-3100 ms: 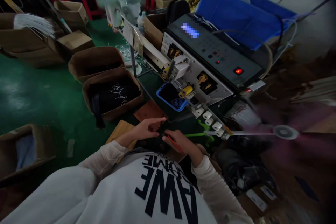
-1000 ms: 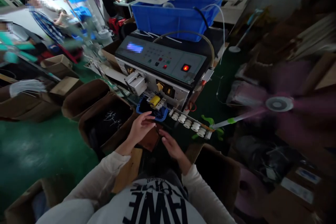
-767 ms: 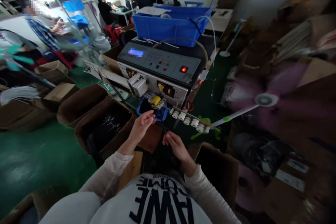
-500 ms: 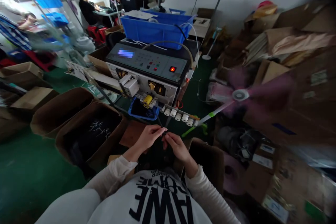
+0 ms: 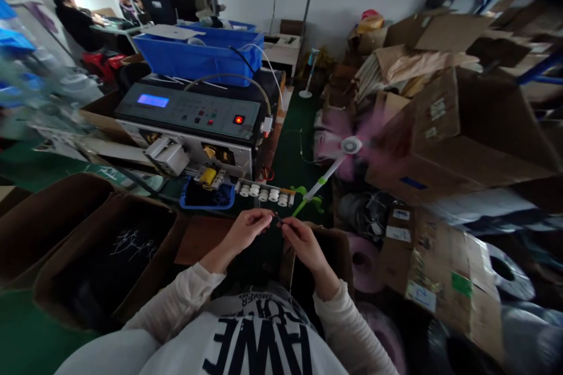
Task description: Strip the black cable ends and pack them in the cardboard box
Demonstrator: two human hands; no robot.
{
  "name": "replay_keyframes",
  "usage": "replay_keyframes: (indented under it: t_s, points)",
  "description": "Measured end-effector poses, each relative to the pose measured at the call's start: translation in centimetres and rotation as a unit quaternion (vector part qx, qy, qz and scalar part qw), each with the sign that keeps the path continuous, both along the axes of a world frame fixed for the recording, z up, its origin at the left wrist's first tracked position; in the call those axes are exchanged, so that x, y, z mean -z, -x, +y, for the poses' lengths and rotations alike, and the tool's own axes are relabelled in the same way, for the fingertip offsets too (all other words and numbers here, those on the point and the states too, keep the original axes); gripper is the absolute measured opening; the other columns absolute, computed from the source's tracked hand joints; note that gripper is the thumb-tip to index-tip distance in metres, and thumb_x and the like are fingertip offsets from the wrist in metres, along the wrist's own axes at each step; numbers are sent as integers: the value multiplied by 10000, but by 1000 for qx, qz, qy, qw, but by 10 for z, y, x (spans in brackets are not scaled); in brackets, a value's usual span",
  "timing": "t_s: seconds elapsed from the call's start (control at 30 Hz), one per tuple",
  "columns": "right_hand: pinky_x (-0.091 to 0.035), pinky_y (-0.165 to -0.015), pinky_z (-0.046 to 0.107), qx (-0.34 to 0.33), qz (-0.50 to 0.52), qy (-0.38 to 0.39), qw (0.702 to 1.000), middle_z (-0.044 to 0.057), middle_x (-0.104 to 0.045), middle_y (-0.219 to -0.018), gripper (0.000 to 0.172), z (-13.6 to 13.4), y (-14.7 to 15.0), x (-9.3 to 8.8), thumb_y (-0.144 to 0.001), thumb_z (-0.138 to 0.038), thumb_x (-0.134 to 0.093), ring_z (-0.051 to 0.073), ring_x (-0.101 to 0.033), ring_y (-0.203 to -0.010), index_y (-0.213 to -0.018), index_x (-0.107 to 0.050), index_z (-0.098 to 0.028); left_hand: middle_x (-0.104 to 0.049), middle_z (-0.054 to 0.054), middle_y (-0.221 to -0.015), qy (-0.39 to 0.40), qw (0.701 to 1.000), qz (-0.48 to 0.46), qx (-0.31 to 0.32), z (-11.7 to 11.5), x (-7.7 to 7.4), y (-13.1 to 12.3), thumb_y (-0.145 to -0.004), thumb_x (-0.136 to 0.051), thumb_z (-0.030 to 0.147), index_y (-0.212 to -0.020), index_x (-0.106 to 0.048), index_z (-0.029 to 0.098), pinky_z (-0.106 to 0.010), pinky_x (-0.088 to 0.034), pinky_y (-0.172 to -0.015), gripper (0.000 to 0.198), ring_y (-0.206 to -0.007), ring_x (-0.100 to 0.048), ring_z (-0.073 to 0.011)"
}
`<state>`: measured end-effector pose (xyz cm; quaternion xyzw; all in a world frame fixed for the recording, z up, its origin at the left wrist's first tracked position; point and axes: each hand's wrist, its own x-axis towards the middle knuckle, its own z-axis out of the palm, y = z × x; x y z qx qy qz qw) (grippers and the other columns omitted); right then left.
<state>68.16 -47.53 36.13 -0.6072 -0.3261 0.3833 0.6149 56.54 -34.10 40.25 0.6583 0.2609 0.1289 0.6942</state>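
Observation:
My left hand (image 5: 246,234) and my right hand (image 5: 307,245) meet in front of my chest, each closed in a pinch. Between their fingertips is a small dark piece (image 5: 277,219), thin and too small to name. Just beyond the hands stands a wire-processing machine (image 5: 189,108) with a lit blue display and a glowing red switch. White guide rollers (image 5: 264,194) stick out from its lower right front. Below its yellow part (image 5: 208,176), a blue tray (image 5: 206,207) contains dark bits.
Brown-rimmed bins (image 5: 169,234) stand at my left, one with white strands inside. A pink fan (image 5: 350,145) spins ahead right. Cardboard boxes (image 5: 444,269) are piled along the right. A blue crate (image 5: 197,58) tops the machine. Other people (image 5: 73,20) sit at a table far left.
My view has turned right, so the machine sits further left and more boxes show. My fingertips have moved slightly apart, and the dark piece between them shows more plainly.

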Motion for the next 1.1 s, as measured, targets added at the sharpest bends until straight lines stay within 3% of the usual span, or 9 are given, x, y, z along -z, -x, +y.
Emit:
replay_keyframes:
  t_s: [0.13,0.27,0.6,0.97,1.1]
  points:
    - [-361,-496,217,72,-90,45,992,13,-589,-704,311,-26,-42,10,-862,-444,-523,102,-469,-555,-948,-629,-164,-598,-22,-725,5,998,40,37,1,20,-4,-780,-618,432,-1036,-678,146,-212,-392,-579,388,-638,-519,-111]
    - [-428,-617,249,129,-193,87,969,35,-621,-727,303,-46,-81,18,-874,-414,-490,152,-564,-673,-937,-635,-156,-604,-28,-728,9,994,103,38,2,38,4,-756,-631,440,-1000,-688,144,-226,-413,-602,388,-664,-536,-129]
    - [-429,-643,246,78,-289,177,938,41,-698,-769,241,-46,-120,33,-832,-293,-493,170,-617,-687,-834,-698,-166,-582,-25,-744,27,978,207,-13,9,86,28,-734,-607,553,-1045,-655,133,-215,-361,-534,525,-592,-506,-106]
    - [-373,-581,234,28,-334,196,922,21,-682,-694,214,-34,-139,34,-805,-250,-515,143,-576,-604,-813,-713,-169,-564,-8,-687,70,980,183,-47,9,102,5,-640,-681,563,-957,-677,119,-215,-350,-536,546,-539,-471,-84]
    - [-390,-585,230,14,-308,184,933,33,-703,-754,234,-30,-138,34,-826,-270,-501,152,-596,-647,-839,-713,-172,-558,-5,-692,74,980,181,-47,9,105,4,-650,-679,553,-963,-675,119,-211,-334,-520,535,-530,-464,-82]
